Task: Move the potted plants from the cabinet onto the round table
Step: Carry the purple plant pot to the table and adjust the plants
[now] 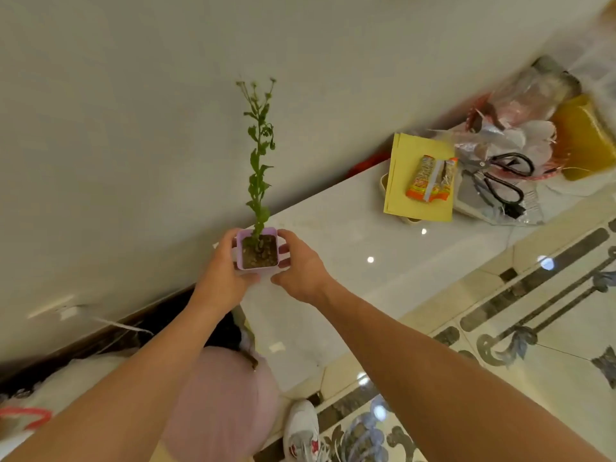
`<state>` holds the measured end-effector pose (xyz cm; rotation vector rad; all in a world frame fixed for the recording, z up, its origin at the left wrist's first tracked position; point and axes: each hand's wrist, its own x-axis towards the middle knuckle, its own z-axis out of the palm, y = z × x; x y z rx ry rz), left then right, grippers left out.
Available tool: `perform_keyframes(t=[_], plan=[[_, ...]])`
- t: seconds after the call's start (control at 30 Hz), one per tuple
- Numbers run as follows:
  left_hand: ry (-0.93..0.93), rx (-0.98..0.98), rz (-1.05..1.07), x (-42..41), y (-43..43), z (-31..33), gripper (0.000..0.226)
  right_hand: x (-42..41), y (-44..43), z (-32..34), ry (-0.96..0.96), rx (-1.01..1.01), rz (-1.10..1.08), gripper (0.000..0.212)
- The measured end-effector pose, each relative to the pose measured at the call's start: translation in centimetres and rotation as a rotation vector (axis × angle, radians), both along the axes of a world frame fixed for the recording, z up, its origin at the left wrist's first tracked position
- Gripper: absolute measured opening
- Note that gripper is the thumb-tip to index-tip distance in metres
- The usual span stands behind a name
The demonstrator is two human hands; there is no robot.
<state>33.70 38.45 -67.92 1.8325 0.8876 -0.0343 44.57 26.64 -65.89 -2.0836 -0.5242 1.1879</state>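
Observation:
A small square lilac pot (258,250) with brown soil holds one tall thin green plant (260,161) that rises against the pale wall. It is at the left end of the glossy white cabinet top (350,248). My left hand (221,271) grips the pot's left side and my right hand (300,265) grips its right side, thumbs under the near edge. Whether the pot rests on the cabinet or is lifted off it is not clear. The round table is not in view.
Further right on the cabinet lie a yellow folder (420,180) with an orange snack packet (431,178), black scissors (503,181), plastic bags (520,128) and a yellow box (586,138). Left below is a pink bag (226,395). A white shoe (303,431) stands on patterned floor tiles.

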Motion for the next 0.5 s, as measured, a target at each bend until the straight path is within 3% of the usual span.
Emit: perform_keyframes(t=[0.2,0.5], plan=[[0.043,0.113,-0.187,1.9,-4.1,0.5,0.072,1.6,-5.7,0.4,0.031,0.004,-0.055,0.083],[0.011,0.1,-0.44,8.4,-17.0,3.6,0.073,5.1,-21.4,3.4,-0.064,0.024,-0.278,0.08]])
